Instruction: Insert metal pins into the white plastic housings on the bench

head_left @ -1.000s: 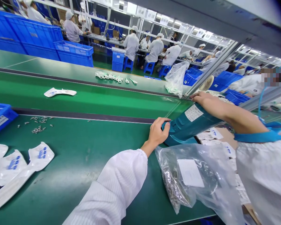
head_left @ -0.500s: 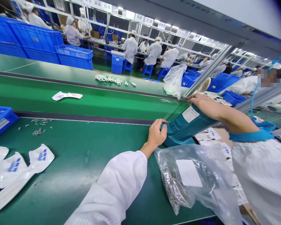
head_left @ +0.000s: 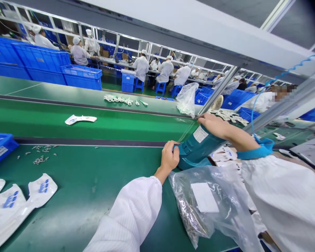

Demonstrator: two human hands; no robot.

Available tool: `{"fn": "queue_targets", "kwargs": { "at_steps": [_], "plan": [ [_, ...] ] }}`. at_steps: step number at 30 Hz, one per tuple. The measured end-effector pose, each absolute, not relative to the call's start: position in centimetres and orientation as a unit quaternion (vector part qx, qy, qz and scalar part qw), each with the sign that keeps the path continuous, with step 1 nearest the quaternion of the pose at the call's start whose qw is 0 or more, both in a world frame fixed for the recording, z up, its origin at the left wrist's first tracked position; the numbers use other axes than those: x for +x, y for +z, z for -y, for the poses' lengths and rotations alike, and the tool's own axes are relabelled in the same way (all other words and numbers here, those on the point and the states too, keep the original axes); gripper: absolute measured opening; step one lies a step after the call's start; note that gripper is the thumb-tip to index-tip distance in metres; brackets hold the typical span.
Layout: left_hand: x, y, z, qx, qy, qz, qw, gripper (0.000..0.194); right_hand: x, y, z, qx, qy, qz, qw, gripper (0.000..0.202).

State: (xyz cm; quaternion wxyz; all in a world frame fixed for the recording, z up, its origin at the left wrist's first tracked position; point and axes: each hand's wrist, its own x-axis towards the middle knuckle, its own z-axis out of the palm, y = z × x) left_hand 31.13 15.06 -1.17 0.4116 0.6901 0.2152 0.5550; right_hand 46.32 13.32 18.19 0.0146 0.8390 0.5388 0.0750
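Between my two hands is a tilted teal plastic machine (head_left: pixel 196 150) with a white label on its side; its exact kind I cannot make out. My left hand (head_left: pixel 170 155) is closed on its left end, fingers over the top and thumb towards me. My right hand (head_left: pixel 216 126) grips its upper right end from above, beside a metal post. A clear plastic bag (head_left: pixel 225 196) with small metal parts and a blank white card lies in front of the machine. Behind the bag are white plastic parts (head_left: pixel 224 154) with blue print, partly covered.
Small metal screws (head_left: pixel 40 159) are scattered at the left, near a blue bin (head_left: pixel 0 150). White curved handle parts (head_left: pixel 43 190) lie front left, another (head_left: pixel 81 119) on the green belt. A metal post (head_left: pixel 220 89) rises at the right. Co-workers sit beyond.
My view has tilted up and swung slightly right, so the bench appears lower. Both hands remain on the teal machine. The white part on the belt has shifted right relative to the bench.
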Motion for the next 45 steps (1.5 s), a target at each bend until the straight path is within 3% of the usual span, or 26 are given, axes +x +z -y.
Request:
{"fn": "queue_targets", "kwargs": {
  "at_steps": [11,19,24,30,45],
  "plan": [
    [31.0,-1.4,-15.1,0.693,0.55,-0.225,0.409,0.023,43.8,19.3,-13.2,0.865,0.024,-0.501,0.006,0.052],
    [30.1,0.4,-15.6,0.735,0.527,-0.201,0.377,0.023,45.3,18.8,-12.7,0.855,0.031,-0.518,-0.003,0.047],
    [30.2,1.9,-16.1,0.767,0.506,-0.161,0.36,0.04,45.0,19.0,-12.6,0.85,0.03,-0.526,0.0,0.043],
    [31.0,2.0,-15.8,0.759,0.517,-0.167,0.36,0.027,44.8,19.2,-12.8,0.856,0.016,-0.516,0.011,0.047],
    [31.3,2.1,-15.1,0.743,0.538,-0.19,0.35,0.029,45.2,19.2,-12.9,0.855,0.014,-0.519,0.02,0.046]
  ]
}}
